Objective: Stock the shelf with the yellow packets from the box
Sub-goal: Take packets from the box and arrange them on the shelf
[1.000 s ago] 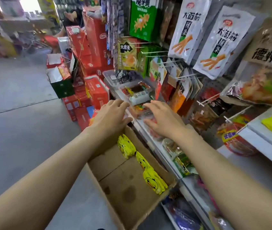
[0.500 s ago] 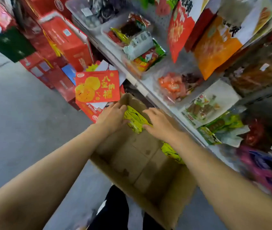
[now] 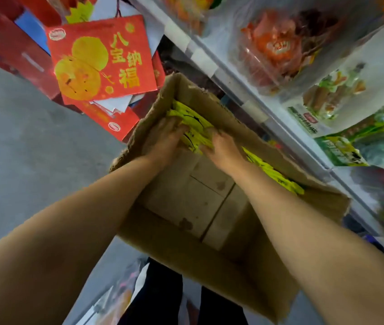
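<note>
An open cardboard box (image 3: pixel 252 273) stands on the floor beside the shelf (image 3: pixel 231 73). Yellow packets (image 3: pixel 193 124) lie in a row along its far side, and more yellow packets (image 3: pixel 273 174) show past my right wrist. Both my hands are down inside the box at its far end. My left hand (image 3: pixel 163 139) grips the left side of a bunch of packets and my right hand (image 3: pixel 223 151) grips its right side. My fingertips are hidden among the packets.
A red gift bag (image 3: pixel 102 59) with yellow characters leans against red boxes left of the box. The white shelf edge runs diagonally on the right, with bagged snacks (image 3: pixel 277 45) on it. Grey floor (image 3: pixel 22 146) lies to the left.
The view has tipped down from the shelf to the box. Both hands have dropped from above the box rim into it and closed on a bunch of yellow packets.
</note>
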A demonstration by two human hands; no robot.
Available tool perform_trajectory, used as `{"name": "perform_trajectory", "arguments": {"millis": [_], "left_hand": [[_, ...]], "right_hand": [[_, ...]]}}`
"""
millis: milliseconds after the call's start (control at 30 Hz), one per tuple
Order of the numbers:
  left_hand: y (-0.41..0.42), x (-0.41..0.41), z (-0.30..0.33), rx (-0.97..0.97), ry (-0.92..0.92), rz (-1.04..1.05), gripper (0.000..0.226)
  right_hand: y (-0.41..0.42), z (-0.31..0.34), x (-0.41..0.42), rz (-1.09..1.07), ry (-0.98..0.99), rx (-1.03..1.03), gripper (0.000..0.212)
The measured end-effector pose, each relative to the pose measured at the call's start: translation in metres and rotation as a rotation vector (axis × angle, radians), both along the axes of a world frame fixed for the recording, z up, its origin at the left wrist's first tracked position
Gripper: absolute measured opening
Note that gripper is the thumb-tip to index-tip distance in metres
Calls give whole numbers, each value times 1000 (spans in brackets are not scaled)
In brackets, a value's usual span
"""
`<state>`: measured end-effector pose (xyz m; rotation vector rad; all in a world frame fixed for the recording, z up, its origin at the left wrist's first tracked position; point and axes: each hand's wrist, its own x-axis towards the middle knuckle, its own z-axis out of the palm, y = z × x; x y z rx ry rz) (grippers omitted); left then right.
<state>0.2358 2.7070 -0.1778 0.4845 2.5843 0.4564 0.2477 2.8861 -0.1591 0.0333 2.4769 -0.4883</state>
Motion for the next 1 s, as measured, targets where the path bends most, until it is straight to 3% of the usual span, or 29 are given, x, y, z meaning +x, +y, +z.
{"name": "perform_trajectory", "arguments": {"millis": [167, 433, 633, 800, 1000], "left_hand": [[0, 1, -10, -10, 116, 37, 53], [-3, 5, -20, 23, 159, 21, 34], [-2, 15, -23, 42, 207, 45, 16], [-10, 32, -13, 127, -57, 78, 24], [-13, 53, 7, 125, -314, 174, 23]], "right_hand": [[-3, -18, -7, 35, -21, -3, 40], [-7, -32, -16, -35, -75, -27, 53], [-5, -33, -9, -65, -49, 17, 29], [5, -20, 12, -10, -108, 24, 28], [19, -11, 37, -200, -137, -33, 37]]}}
